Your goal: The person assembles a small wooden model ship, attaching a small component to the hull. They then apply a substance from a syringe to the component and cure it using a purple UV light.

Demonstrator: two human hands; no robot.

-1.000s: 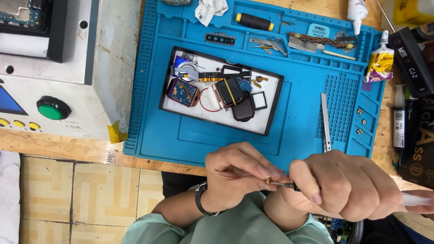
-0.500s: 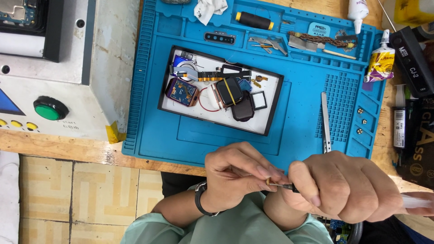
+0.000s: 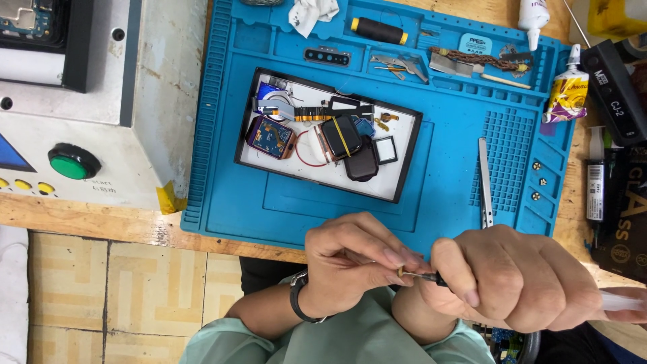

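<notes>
Two hands (image 3: 364,263), one blue mat (image 3: 445,182), one white tray (image 3: 269,155), one green button (image 3: 71,164), two glue tubes (image 3: 566,91), one tweezers (image 3: 484,182)

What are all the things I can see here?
Work mat: one, blue, on the wooden bench.
Parts tray: one, white with black rim, on the mat, holding small dismantled parts.
Tweezers: one, silver, right part of mat.
Glue tube: one, yellow and purple, mat's right edge.
Black cylinder: one, yellow-ended, top of mat.
Machine: one, grey, green button, left.
Screwdriver: one, thin, dark, between the hands.
Left hand: pinches something tiny at the tip.
Right hand: grips the screwdriver.
</notes>
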